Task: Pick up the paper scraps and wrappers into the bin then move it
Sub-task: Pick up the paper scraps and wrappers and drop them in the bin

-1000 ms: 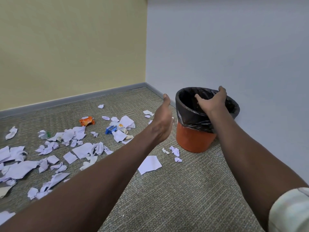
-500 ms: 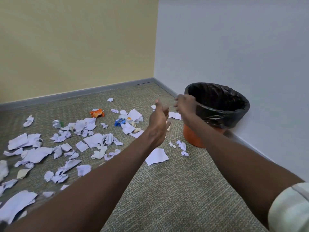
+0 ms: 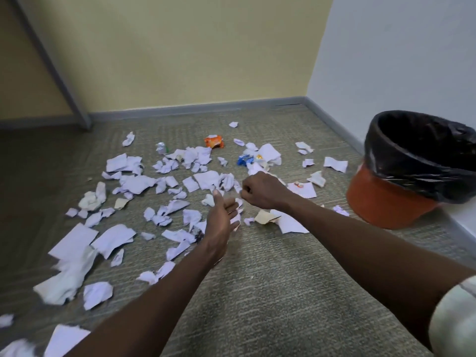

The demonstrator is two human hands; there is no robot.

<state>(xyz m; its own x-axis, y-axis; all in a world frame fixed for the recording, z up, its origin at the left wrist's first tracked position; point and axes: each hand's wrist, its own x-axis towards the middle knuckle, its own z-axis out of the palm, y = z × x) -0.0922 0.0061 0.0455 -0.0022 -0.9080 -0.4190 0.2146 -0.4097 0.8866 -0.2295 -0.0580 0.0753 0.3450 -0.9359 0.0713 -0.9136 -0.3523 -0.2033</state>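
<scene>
While paper scraps litter the carpet, left hand hangs flat-fingered, right hand fisted, apparently empty, bin off right.

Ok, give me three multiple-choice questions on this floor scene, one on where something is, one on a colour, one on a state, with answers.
1. Where does the bin stand?
A. on the right, by the white wall
B. at the far left
C. in the middle of the scraps

2. What colour is the wrapper lying nearest the yellow wall's skirting?
A. green
B. orange
C. black

3. How is the right hand?
A. flat on the carpet
B. gripping the bin rim
C. curled in a fist above the paper scraps

Answers: 1 A, the bin stands at the foot of the white wall on the right. 2 B, its foil shows orange. 3 C, its fingers are curled and it is clear of the bin; nothing shows in it.
</scene>
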